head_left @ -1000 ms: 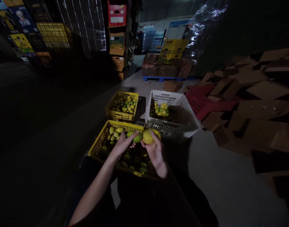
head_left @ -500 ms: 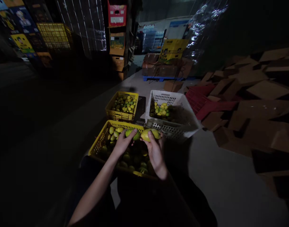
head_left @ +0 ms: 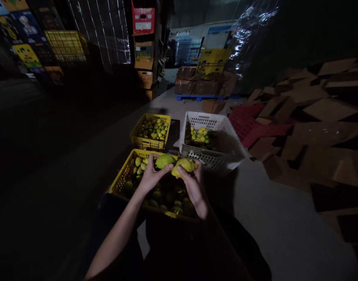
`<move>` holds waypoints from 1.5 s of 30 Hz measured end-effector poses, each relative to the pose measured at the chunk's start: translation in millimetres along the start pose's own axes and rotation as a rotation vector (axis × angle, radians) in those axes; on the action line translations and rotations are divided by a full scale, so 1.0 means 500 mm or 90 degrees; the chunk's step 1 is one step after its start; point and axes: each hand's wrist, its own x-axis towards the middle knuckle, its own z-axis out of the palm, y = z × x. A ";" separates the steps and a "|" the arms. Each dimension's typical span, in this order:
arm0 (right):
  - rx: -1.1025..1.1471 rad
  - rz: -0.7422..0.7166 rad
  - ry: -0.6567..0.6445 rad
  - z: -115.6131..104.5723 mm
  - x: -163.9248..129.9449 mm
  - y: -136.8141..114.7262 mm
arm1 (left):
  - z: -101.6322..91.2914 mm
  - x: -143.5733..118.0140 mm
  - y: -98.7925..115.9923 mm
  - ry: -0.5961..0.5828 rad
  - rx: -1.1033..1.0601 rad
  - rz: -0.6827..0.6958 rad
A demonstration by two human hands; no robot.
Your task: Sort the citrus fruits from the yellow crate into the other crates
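While both arms are reaching forward at the centre of the frame, the left hand (head_left: 151, 176) is gripping a green, oval, smooth-skinned fruit (head_left: 164, 160), its fingers curling around the near side and its thumb resting on top. The right hand (head_left: 195, 186) is clasping a yellow, oval fruit (head_left: 183, 165), its fingers wrapping over the top and right end. The two fruits are sitting side by side, touching or very nearly so, the green one slightly higher and to the left.

Both hands are hovering above a yellow perforated plastic crate (head_left: 123, 173) in the lower middle of the frame, which is holding a dim heap of green and yellow fruit; the held fruits are hanging over its far rim. Beyond it, toward the upper left of centre, a smaller yellow plastic crate (head_left: 147, 144) is carrying more mixed green and yellow fruit. Just right of that one, a white perforated plastic crate (head_left: 214, 158) is sitting with a small cluster of fruit gathered at its left side. All three crates are resting on a grey concrete floor (head_left: 269, 210).

Along the right side of the frame, flattened brown cardboard boxes (head_left: 322, 113) are lying in a loose pile, with a red plastic crate (head_left: 246, 125) lying at its left edge. At the top, stacked printed cartons (head_left: 143, 43) are standing in a column, and a blue pallet (head_left: 202, 96) is bearing brown boxes.
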 end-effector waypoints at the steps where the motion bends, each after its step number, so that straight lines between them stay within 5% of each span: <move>1: -0.019 -0.026 -0.014 -0.001 0.001 -0.002 | -0.002 0.002 0.003 0.005 -0.010 0.007; 4: -0.065 -0.076 -0.059 -0.004 0.001 -0.010 | -0.010 0.008 0.011 0.020 -0.061 0.019; 9: -0.045 -0.004 -0.104 -0.004 -0.003 -0.012 | -0.020 0.006 0.022 0.004 -0.149 0.004; 17: 0.020 0.027 -0.073 0.007 -0.002 0.001 | -0.027 0.011 0.027 0.048 -0.118 0.040; 24: 0.076 0.028 -0.044 0.003 0.009 -0.018 | -0.039 0.009 0.026 -0.030 -0.077 0.070; 32: 0.106 0.071 -0.053 -0.005 0.009 -0.021 | -0.049 0.009 0.016 -0.011 -0.106 0.024; 38: 0.203 0.128 -0.083 -0.001 0.019 -0.018 | -0.046 0.014 0.009 -0.021 -0.325 -0.120; 45: 0.083 0.138 -0.135 0.024 -0.014 -0.002 | -0.019 0.006 0.004 0.007 -0.355 -0.182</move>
